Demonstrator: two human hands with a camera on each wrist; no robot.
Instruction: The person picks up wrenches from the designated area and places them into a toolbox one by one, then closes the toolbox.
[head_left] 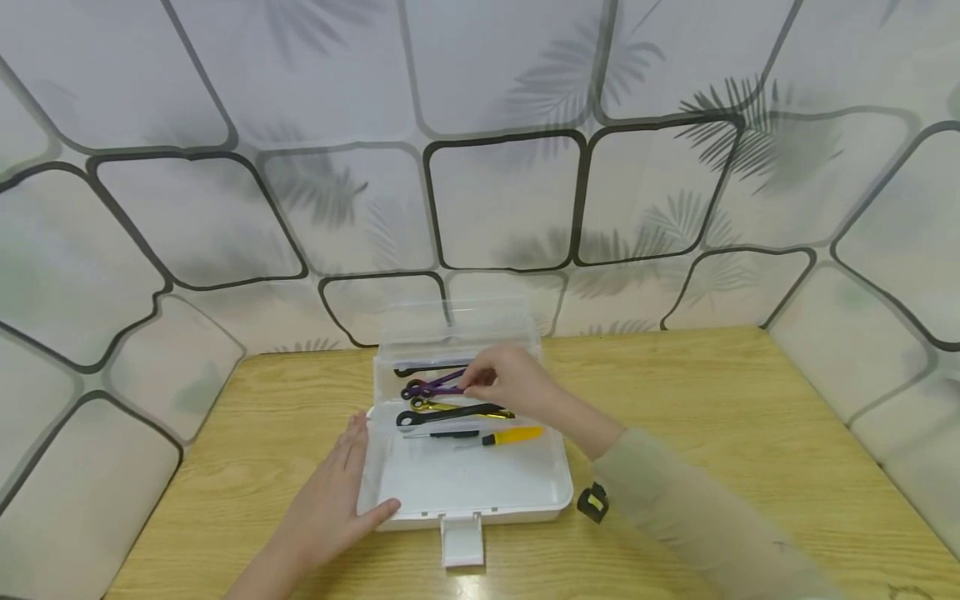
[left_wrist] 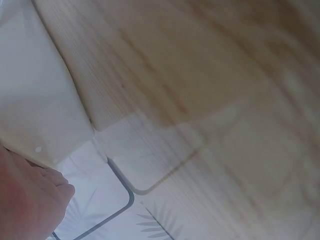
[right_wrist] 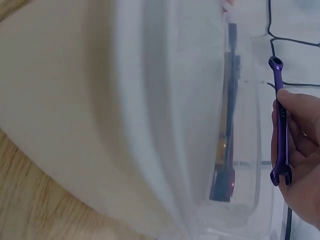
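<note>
A white plastic toolbox [head_left: 465,483] stands with its clear lid [head_left: 457,325] raised. My right hand [head_left: 510,382] pinches a purple combination wrench [right_wrist: 281,125] between thumb and fingers, over the inner tray. A second purple shape, apparently another wrench [head_left: 453,377], lies close by. Black wrenches [head_left: 450,415] and a gold wrench [head_left: 427,405] are in the tray. Below them lie a yellow-handled screwdriver [head_left: 517,435] and a thin black-handled tool [head_left: 455,434]. My left hand [head_left: 330,483] rests along the box's left side, fingers extended, thumb over the front rim.
A black tape measure [head_left: 594,502] sits on the wooden table [head_left: 675,400], right of the box. The box's white latch [head_left: 462,542] hangs out at the front. A patterned wall covering [head_left: 502,200] rises behind the table and along both sides.
</note>
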